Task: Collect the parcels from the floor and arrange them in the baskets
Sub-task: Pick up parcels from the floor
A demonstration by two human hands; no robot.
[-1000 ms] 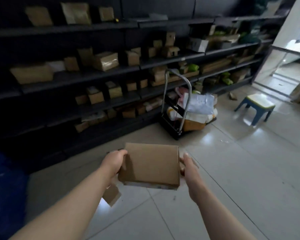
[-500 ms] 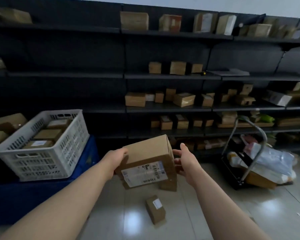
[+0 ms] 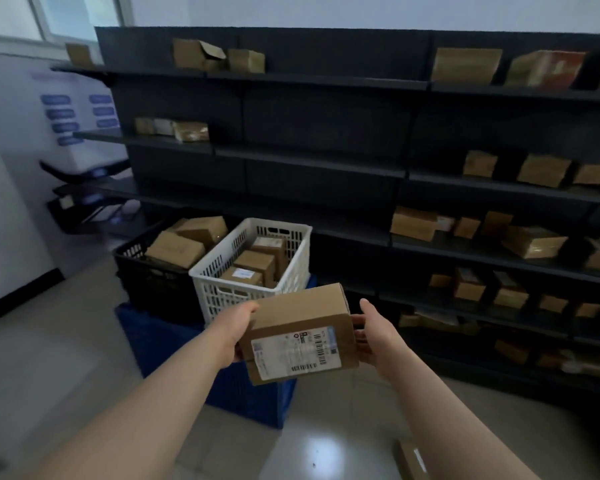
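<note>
1. the black basket (image 3: pixel 153 273) sat at ten o'clock from the held box, heaped to the rim with brown parcels (image 3: pixel 175 249), so it probably had little room left.
2. the white basket (image 3: pixel 219 271) touched the black one's right side, at eleven o'clock just beyond the left hand. its load lay low, which made it the likelier target. both baskets rested on a blue crate (image 3: pixel 167 344), raised to an easy height.
3. the left hand (image 3: pixel 238 329) grasped the box's left end, fingers tucked underneath.
4. the box (image 3: pixel 300 332) hung in the air between both hands, label toward the camera, not yet over either basket.
5. the right hand (image 3: pixel 374 336) cupped the right end, fingers curled against it and thumb raised. two hands steadied a wide load.
6. at five o'clock a small parcel (image 3: pixel 411 459) lay on the floor (image 3: pixel 84 375), waiting for collection.
</note>
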